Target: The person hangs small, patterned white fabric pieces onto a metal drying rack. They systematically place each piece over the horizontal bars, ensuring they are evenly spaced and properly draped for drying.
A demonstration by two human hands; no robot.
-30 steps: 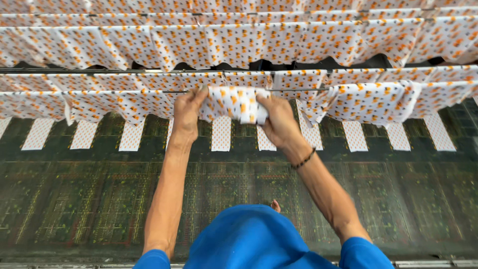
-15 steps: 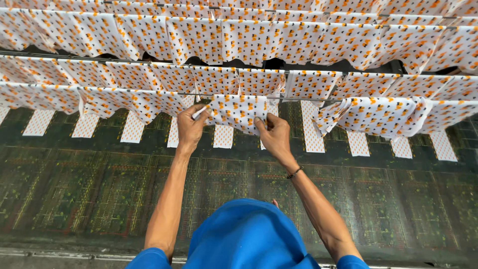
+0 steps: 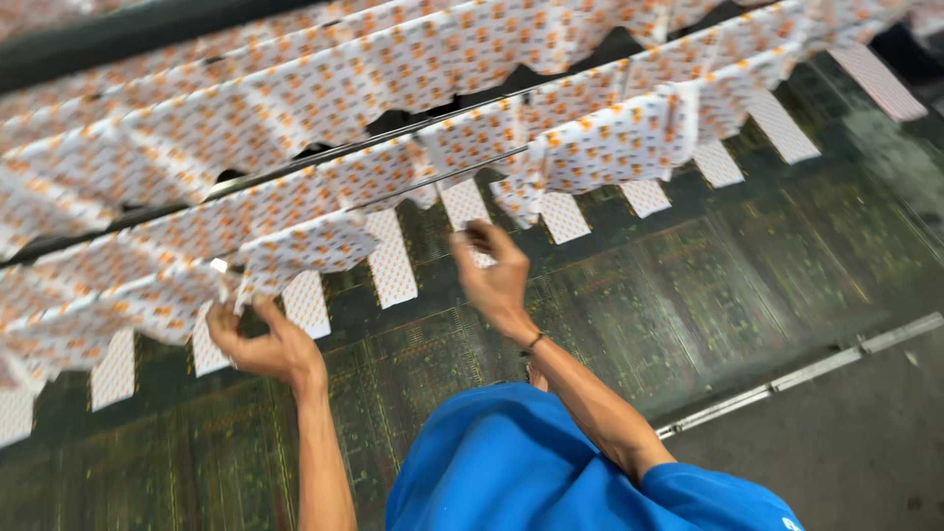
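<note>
Item: white cloth pieces with orange print (image 3: 295, 246), hung on thin metal rods (image 3: 393, 147) running lower-left to upper-right, above both hands. Left hand (image 3: 261, 344) pinches a piece's lower edge; nearer. Right hand (image 3: 497, 275) raised just below the row, motion-blurred, grip unclear. Far rows blurred.

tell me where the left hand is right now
In the head view the left hand is low on the left, raised to the lower edge of the orange-patterned white cloth pieces hanging on the metal rails, apart from the right hand.
</note>
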